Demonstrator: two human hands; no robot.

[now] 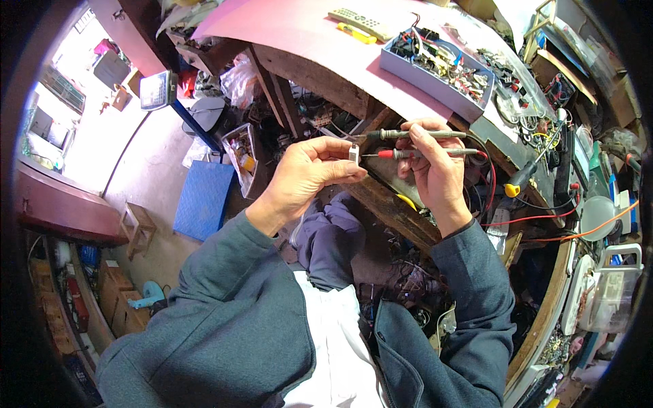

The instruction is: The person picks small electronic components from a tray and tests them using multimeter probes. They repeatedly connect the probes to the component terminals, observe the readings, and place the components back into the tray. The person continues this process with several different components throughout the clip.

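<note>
And here's the small white piece (354,154), up at the left hand's fingertips, its long axis running roughly away from the body. The left hand (306,166) has it pinched between thumb and fingers, that grip closed, the right-hand face looking out toward the other hand. Straight across from it, to the right: two probes! The right hand (435,160) has both clasped in one grip, the black probe (435,134) farther out, the red-tipped probe (388,154) nearer the body, both lying crosswise to the piece, tips aimed left. The black one's tip sits by the far end, the red one's level with the side, and whether either makes contact, I can't tell. Left hand holds the piece, so it's nearer; only a slim gap parts it from the right.

Outward now! A rough wooden beam (394,211) slants under the right hand, the pink table (292,30) curves away beyond, its parts box (415,78) near the edge. The red lead (493,180) trails off right, while the roomier side is left and bodyward, above the legs (330,238).
</note>
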